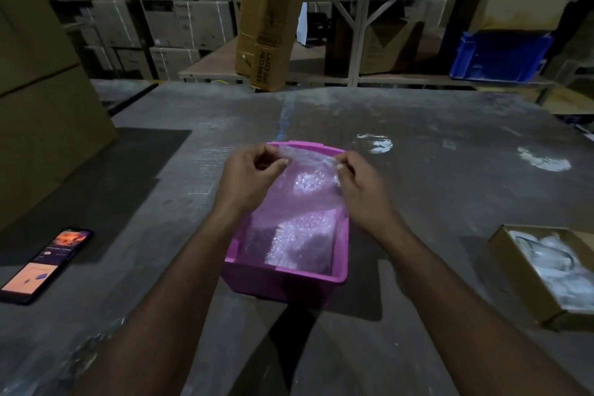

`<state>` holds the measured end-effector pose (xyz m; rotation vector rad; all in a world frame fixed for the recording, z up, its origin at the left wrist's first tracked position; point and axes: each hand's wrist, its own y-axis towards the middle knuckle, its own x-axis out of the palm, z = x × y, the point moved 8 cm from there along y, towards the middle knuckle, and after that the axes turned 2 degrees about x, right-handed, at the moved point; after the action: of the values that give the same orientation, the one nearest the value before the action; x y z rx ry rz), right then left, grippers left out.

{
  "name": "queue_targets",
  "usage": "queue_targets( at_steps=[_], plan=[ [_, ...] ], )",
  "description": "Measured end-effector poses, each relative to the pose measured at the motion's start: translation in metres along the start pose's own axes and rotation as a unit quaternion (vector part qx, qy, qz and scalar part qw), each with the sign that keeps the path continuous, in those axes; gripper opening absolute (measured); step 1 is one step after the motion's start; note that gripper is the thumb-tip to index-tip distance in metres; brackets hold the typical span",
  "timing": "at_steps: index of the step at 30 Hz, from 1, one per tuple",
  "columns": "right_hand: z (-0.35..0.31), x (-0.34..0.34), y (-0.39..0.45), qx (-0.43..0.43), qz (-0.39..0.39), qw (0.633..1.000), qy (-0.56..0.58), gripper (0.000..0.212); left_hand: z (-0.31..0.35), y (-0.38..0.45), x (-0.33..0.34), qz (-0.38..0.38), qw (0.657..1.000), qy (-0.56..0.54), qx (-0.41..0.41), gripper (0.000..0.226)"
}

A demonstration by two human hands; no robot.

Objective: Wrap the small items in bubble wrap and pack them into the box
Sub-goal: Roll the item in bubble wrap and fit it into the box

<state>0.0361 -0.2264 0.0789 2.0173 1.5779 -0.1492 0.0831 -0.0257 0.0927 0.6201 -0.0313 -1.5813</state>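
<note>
Your left hand (249, 175) and right hand (360, 185) each pinch the bubble wrap sheet (302, 190). It hangs over the pink bin (286, 280) mid-table (434, 202).

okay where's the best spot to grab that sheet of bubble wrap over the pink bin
By its top edge, from above. The bubble wrap hangs limp into the pink bin, so pinching both upper corners, as the left hand and right hand do, likely keeps it spread.
</note>
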Motion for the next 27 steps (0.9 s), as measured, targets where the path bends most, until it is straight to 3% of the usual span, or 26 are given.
queue_targets(
  at_steps=[2, 7, 12, 14, 18, 23, 27],
  plan=[
    [0.000, -0.017, -0.006, 0.020, 0.030, 0.996, 0.079, 0.016, 0.019, 0.001, 0.010, -0.012, 0.998, -0.055, 0.022, 0.014],
    [0.013, -0.069, -0.023, 0.068, 0.107, 0.974, 0.187, 0.014, 0.036, -0.007, 0.059, -0.124, 0.982, -0.142, -0.001, 0.040],
    [0.036, -0.129, -0.049, 0.134, 0.176, 0.948, 0.227, 0.014, 0.054, -0.024, 0.104, -0.202, 0.951, -0.232, -0.030, 0.002],
    [0.050, -0.148, -0.064, 0.154, 0.213, 0.940, 0.218, 0.018, 0.060, -0.030, 0.120, -0.200, 0.948, -0.245, -0.039, 0.006],
    [0.064, -0.177, -0.102, 0.159, 0.266, 0.947, 0.082, 0.049, 0.069, -0.038, 0.150, -0.165, 0.940, -0.291, -0.061, 0.013],
    [0.097, -0.167, -0.145, 0.238, 0.224, 0.935, 0.140, 0.072, 0.078, -0.049, 0.186, -0.133, 0.942, -0.300, -0.075, 0.005],
    [0.127, -0.149, -0.172, 0.311, 0.218, 0.875, 0.300, 0.066, 0.075, -0.057, 0.208, -0.133, 0.937, -0.308, -0.099, 0.010]
  ],
)
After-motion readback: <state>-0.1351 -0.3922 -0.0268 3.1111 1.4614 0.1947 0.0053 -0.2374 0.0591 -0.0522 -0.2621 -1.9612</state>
